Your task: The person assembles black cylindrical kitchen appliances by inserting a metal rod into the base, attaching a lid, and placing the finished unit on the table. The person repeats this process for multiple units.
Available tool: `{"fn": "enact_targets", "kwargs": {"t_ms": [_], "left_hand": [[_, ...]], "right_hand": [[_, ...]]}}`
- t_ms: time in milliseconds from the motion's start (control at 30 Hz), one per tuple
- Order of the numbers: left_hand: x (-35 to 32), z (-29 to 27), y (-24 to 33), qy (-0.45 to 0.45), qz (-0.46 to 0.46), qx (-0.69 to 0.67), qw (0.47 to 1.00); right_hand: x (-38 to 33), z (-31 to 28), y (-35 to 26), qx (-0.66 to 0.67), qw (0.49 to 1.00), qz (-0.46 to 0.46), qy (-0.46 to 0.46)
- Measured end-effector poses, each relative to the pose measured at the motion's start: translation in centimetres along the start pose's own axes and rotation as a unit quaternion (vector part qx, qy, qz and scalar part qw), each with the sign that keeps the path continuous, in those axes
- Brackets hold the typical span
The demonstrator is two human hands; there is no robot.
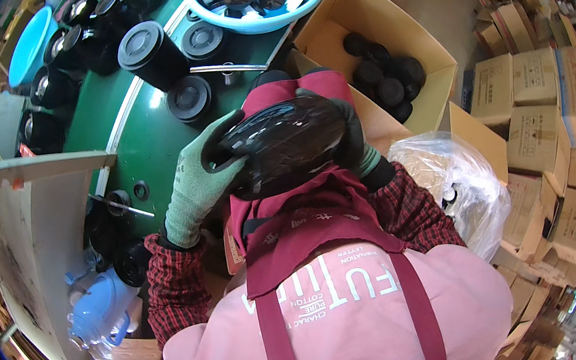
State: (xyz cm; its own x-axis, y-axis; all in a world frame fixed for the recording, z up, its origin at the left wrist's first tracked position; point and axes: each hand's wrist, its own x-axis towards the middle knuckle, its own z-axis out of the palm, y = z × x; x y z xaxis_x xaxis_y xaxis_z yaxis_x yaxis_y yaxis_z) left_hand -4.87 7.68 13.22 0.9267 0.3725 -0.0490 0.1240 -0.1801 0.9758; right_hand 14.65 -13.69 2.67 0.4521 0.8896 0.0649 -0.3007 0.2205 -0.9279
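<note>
Both my gloved hands hold a glossy black rounded container in front of my chest, over my dark red apron. My left hand, in a green knit glove, grips its left end with the thumb at the opening. My right hand, in a dark glove, wraps around its right side and is mostly hidden behind it. The container lies on its side.
A green work table carries black lidded jars and loose lids. A blue basin with small caps stands at the back. An open cardboard box of black lids sits right, beside a clear plastic bag and stacked cartons.
</note>
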Motion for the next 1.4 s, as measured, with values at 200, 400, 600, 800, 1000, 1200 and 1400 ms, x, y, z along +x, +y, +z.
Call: {"fn": "enact_targets", "kwargs": {"t_ms": [200,400,600,800,1000,1200,1400], "left_hand": [[-1.5,3.8,2.2,0.169,0.248,0.185,0.936],[-1.1,6.1,2.3,0.201,0.35,0.363,0.84],[-1.9,6.8,2.3,0.225,0.33,0.399,0.825],[-2.4,7.0,2.2,0.243,0.346,0.393,0.817],[-1.7,6.8,3.0,0.194,0.323,0.403,0.834],[-0.6,7.1,2.0,0.154,0.212,0.16,0.952],[-1.3,6.7,-4.9,-0.057,0.17,0.294,0.939]], "right_hand": [[-1.6,0.7,-0.3,0.026,1.0,-0.007,0.013],[-3.0,0.3,2.1,-0.117,0.992,-0.008,0.048],[-3.6,2.2,1.8,0.22,0.968,0.093,0.072],[-3.8,2.4,2.0,-0.071,0.986,0.148,0.006],[-3.4,1.5,1.8,-0.342,0.939,0.02,-0.014],[-1.9,-1.1,2.4,0.161,0.985,-0.031,-0.063],[3.7,-7.1,-8.9,-0.132,0.991,-0.016,0.013]]}}
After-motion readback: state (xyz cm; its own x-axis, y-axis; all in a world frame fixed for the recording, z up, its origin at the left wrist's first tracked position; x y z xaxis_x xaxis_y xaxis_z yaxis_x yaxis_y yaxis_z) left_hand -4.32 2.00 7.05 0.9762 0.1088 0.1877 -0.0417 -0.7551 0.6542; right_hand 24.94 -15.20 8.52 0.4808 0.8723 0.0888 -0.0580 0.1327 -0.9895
